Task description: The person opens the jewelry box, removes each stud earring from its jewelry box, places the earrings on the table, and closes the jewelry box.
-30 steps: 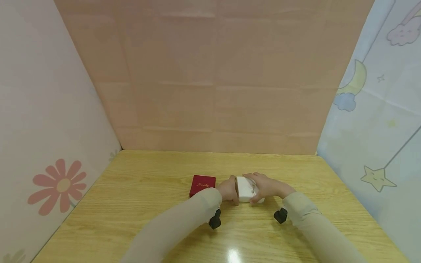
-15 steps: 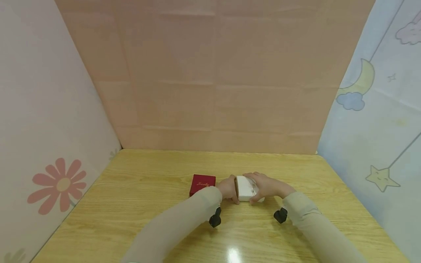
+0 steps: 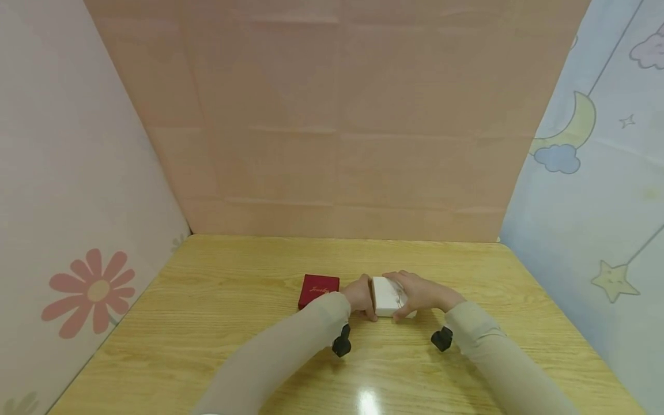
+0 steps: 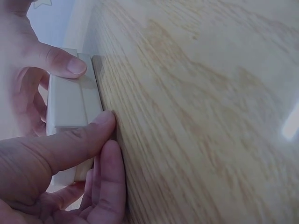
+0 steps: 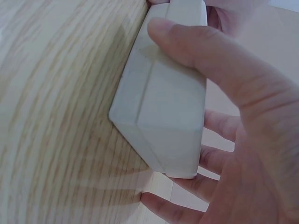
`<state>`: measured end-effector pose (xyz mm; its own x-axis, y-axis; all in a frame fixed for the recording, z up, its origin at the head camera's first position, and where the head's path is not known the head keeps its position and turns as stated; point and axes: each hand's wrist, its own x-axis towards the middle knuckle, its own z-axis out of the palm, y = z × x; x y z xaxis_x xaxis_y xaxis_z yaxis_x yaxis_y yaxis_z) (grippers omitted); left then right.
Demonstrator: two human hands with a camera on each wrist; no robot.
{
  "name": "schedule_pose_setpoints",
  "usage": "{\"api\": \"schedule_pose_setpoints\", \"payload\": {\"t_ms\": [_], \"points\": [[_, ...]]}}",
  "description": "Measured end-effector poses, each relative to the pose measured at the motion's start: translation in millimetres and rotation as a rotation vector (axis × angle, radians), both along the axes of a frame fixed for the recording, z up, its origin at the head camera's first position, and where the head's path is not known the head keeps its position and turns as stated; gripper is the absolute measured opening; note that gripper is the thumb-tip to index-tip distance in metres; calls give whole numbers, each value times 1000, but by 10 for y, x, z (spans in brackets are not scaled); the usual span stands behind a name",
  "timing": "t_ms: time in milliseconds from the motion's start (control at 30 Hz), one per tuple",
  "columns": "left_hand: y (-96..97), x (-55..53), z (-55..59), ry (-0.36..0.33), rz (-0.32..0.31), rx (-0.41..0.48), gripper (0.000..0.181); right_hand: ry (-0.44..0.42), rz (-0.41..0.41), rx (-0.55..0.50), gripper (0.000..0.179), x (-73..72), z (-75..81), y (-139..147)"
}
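Gripping just right of the red box (image 3: 315, 287), the left hand (image 3: 360, 295) pinches the left end of the white box (image 3: 385, 296) on the table (image 3: 233, 276); the right hand (image 3: 419, 291) spans it, thumb near, fingers far. Uneven force between the hands could skew it or slide it left.

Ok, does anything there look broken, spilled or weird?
Nothing stands out. The white rectangular box, gripped by the left hand and right hand, rests on the yellowish wooden table; the partly hidden dark-red box with gold lettering lies flat.
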<state>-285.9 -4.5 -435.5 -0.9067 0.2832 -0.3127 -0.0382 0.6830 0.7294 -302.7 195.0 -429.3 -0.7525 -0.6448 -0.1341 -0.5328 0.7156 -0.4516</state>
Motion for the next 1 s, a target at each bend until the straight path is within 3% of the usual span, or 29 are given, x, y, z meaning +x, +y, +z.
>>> {"api": "schedule_pose_setpoints", "payload": {"t_ms": [333, 800, 1000], "points": [[7, -21, -23, -48, 29, 85, 82, 6, -1, 0, 100, -11, 7, -7], [29, 9, -2, -45, 37, 36, 83, -6, -6, 4, 100, 0, 26, -6], [19, 64, 58, -30, 35, 4, 84, -17, -13, 13, 100, -9, 21, -10]]}}
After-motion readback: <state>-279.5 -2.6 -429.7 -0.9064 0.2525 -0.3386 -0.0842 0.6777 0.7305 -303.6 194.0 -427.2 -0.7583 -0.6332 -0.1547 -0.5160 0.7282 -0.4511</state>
